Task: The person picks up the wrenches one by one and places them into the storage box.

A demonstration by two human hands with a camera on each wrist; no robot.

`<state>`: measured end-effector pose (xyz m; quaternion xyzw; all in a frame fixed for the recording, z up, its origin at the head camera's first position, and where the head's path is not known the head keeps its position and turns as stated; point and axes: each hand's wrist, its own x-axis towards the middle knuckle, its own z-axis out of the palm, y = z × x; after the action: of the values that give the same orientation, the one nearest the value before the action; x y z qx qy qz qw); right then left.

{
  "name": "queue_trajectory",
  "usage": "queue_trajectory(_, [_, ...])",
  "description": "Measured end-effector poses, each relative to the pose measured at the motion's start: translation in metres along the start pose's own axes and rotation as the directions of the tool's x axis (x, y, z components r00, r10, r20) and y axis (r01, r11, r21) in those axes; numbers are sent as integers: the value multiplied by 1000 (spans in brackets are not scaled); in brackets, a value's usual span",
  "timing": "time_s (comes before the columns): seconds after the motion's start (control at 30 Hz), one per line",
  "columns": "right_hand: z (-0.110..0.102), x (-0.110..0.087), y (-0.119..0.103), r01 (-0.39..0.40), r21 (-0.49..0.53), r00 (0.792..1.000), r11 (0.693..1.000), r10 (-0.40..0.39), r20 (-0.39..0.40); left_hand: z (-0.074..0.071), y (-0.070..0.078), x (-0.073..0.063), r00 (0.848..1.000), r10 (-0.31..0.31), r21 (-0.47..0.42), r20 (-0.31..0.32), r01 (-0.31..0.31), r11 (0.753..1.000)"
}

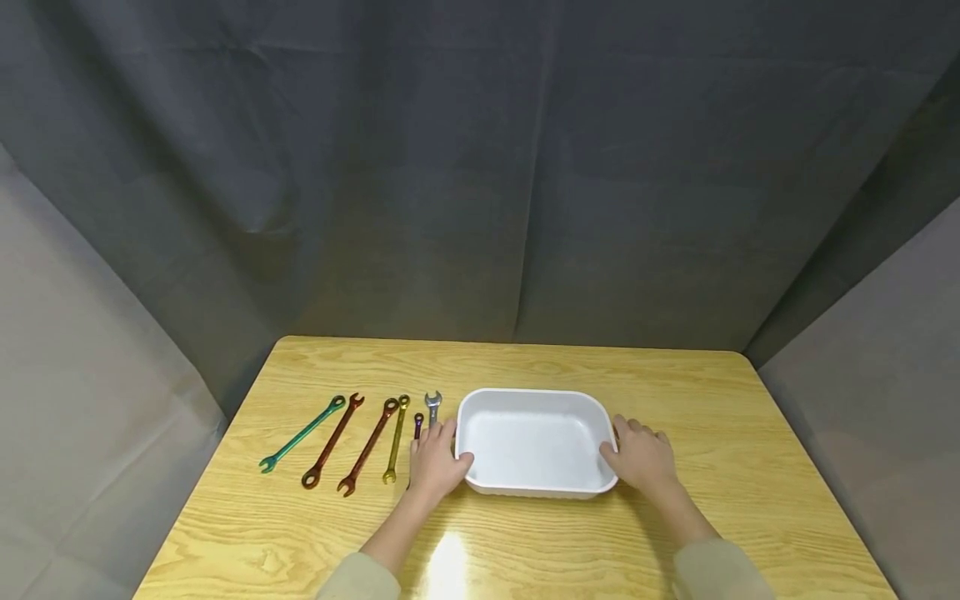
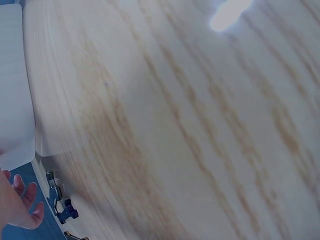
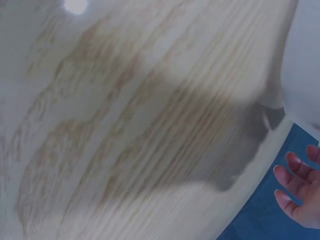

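Note:
A white rectangular tray (image 1: 537, 442) with rounded corners and bare insides sits in the middle of the wooden table. At its left end my left hand (image 1: 438, 462) grips the rim, thumb over the edge and fingers along the outer wall. My right hand (image 1: 643, 454) holds the opposite end the same way. Close beside the left hand lie a silver wrench (image 1: 432, 404) and a small purple wrench (image 1: 418, 423), both partly covered by that hand. In the wrist views, the tray's wall (image 2: 15, 90) and the curled fingers (image 3: 295, 172) show only at the frame edges.
Further left on the table (image 1: 750, 500) lie a yellow wrench (image 1: 397, 439), an orange-red wrench (image 1: 367, 448), a dark red wrench (image 1: 332, 442) and a green wrench (image 1: 303, 433), roughly side by side. A dark grey curtain (image 1: 480, 167) hangs behind the table's back edge.

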<state>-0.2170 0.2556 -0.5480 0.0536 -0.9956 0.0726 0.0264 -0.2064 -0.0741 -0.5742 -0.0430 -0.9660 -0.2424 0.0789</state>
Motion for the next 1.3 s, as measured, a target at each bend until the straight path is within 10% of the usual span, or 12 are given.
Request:
queue_trajectory(1.0, [-1,-2,-5,4,-64,1000,998,-3,22,-8,0,-2,999,35,-39,10,-35,999])
queue_trajectory(1.3, [-1,-1,-5,6,-64,1000,998,-5,14,-3,-10,3,978,20,-123,-208,-47,991])
